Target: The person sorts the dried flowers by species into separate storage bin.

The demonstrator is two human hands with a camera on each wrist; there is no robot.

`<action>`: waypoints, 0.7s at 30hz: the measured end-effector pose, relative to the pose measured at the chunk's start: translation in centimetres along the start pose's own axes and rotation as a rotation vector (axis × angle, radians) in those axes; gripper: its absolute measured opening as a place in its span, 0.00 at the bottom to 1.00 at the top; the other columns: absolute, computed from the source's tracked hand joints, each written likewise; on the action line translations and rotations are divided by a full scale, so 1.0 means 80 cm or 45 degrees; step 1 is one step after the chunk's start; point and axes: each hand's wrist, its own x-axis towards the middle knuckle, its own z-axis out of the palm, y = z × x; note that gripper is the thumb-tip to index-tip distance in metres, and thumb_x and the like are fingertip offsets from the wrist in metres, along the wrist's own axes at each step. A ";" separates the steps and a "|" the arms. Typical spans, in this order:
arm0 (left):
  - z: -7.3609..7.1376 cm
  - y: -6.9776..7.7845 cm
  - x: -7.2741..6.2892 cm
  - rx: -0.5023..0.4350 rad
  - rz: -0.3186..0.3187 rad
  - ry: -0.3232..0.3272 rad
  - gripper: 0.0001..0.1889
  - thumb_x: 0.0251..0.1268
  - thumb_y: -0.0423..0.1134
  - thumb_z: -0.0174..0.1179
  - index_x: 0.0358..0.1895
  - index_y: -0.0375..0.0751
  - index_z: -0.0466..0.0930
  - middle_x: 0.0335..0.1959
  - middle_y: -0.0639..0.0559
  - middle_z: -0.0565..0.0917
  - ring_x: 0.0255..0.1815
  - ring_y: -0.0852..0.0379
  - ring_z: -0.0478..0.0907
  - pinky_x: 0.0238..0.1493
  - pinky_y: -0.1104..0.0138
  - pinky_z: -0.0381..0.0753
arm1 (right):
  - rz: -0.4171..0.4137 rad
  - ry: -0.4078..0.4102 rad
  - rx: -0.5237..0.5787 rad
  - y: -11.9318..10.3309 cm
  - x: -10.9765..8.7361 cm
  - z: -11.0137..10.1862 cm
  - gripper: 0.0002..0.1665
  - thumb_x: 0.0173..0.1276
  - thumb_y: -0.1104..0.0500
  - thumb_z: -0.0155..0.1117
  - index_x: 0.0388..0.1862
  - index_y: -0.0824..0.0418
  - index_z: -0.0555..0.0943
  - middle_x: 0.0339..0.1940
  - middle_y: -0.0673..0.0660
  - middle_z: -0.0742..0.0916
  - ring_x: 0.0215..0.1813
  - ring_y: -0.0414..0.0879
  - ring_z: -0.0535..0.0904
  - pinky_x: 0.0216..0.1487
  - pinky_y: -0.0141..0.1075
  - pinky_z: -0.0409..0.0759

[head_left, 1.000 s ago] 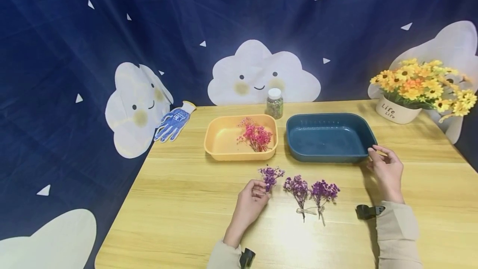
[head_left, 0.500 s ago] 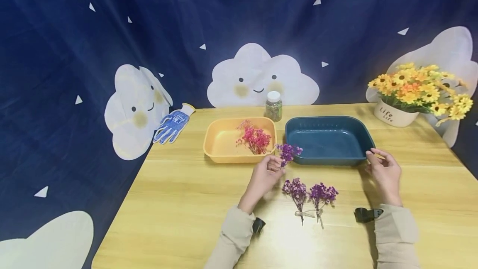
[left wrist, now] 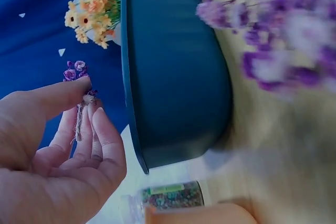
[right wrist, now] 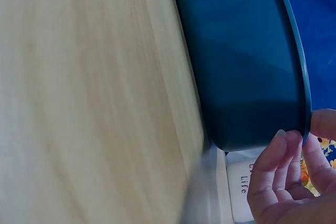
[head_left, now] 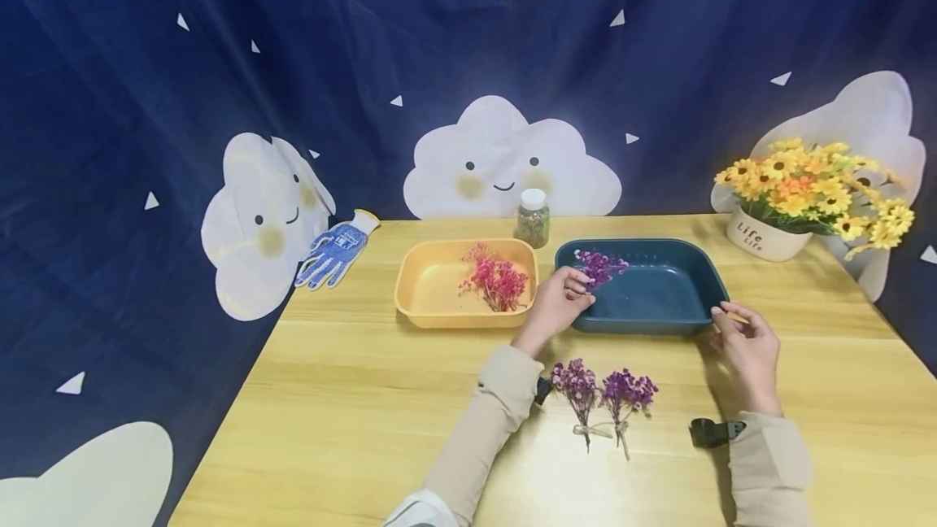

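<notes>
My left hand [head_left: 560, 303] pinches a small tied bunch of purple dried flowers [head_left: 602, 267] by its stems, over the left end of the dark blue basin [head_left: 659, 327]. In the left wrist view, thumb and fingertips meet at the bunch's twine [left wrist: 89, 99]. With thumb and fingers, my right hand [head_left: 750, 352] grips the basin's right front corner; the right wrist view shows the rim [right wrist: 306, 95] between them. Two more purple bunches, one on the left [head_left: 577, 389] and one on the right [head_left: 626, 397], lie side by side on the table, tied with twine.
A yellow-orange basin [head_left: 432, 319] holding pink dried flowers [head_left: 498, 283] stands left of the blue one. Behind them is a white-capped jar [head_left: 533, 222]. A blue-white glove [head_left: 337, 250] lies at the back left, and a pot of yellow flowers [head_left: 769, 238] stands back right.
My left hand has lifted its purple bunch off the table and carried it forward and right, over the blue basin. My right hand has stayed on the basin's corner.
</notes>
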 end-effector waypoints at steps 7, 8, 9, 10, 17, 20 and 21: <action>0.013 0.006 0.017 0.018 -0.011 -0.001 0.14 0.62 0.34 0.66 0.49 0.36 0.78 0.43 0.43 0.84 0.38 0.56 0.81 0.37 0.77 0.80 | -0.006 0.001 0.015 0.001 -0.003 0.001 0.09 0.64 0.63 0.66 0.33 0.47 0.82 0.17 0.42 0.83 0.14 0.33 0.75 0.20 0.21 0.77; 0.013 0.005 0.017 0.020 -0.014 -0.001 0.14 0.62 0.34 0.66 0.49 0.36 0.78 0.43 0.42 0.84 0.39 0.55 0.82 0.37 0.77 0.80 | -0.002 0.001 0.016 0.001 -0.003 0.002 0.09 0.64 0.63 0.66 0.33 0.47 0.82 0.17 0.42 0.83 0.14 0.33 0.75 0.20 0.21 0.77; 0.013 0.004 0.016 0.020 -0.016 0.001 0.14 0.62 0.34 0.66 0.49 0.36 0.78 0.43 0.42 0.84 0.39 0.55 0.82 0.37 0.77 0.80 | -0.002 0.001 0.013 0.001 -0.003 0.002 0.09 0.64 0.63 0.66 0.33 0.47 0.82 0.17 0.41 0.83 0.14 0.33 0.75 0.20 0.21 0.77; 0.013 0.002 0.016 0.016 -0.017 0.003 0.14 0.62 0.34 0.66 0.49 0.36 0.78 0.43 0.42 0.84 0.39 0.55 0.82 0.37 0.77 0.80 | -0.002 0.002 0.011 0.002 -0.003 0.002 0.09 0.64 0.63 0.66 0.33 0.47 0.82 0.18 0.41 0.83 0.14 0.33 0.75 0.20 0.21 0.77; 0.006 -0.005 0.005 -0.078 -0.038 0.021 0.15 0.62 0.34 0.66 0.50 0.36 0.78 0.42 0.44 0.84 0.38 0.58 0.80 0.41 0.75 0.81 | 0.001 0.011 0.017 0.000 -0.002 0.001 0.09 0.64 0.63 0.67 0.33 0.47 0.82 0.18 0.41 0.83 0.14 0.33 0.76 0.20 0.22 0.78; 0.003 -0.013 -0.007 -0.168 -0.066 0.031 0.16 0.61 0.35 0.66 0.51 0.36 0.77 0.42 0.45 0.83 0.38 0.61 0.79 0.40 0.75 0.80 | 0.005 0.009 0.019 0.000 -0.002 0.001 0.09 0.64 0.63 0.67 0.33 0.47 0.82 0.18 0.41 0.83 0.14 0.34 0.76 0.20 0.21 0.78; 0.002 -0.016 -0.012 -0.199 -0.072 0.035 0.17 0.61 0.35 0.67 0.51 0.36 0.77 0.42 0.44 0.83 0.38 0.62 0.79 0.40 0.75 0.80 | 0.005 0.007 0.021 0.000 -0.002 0.001 0.09 0.64 0.63 0.67 0.33 0.47 0.82 0.18 0.41 0.83 0.14 0.34 0.76 0.20 0.21 0.78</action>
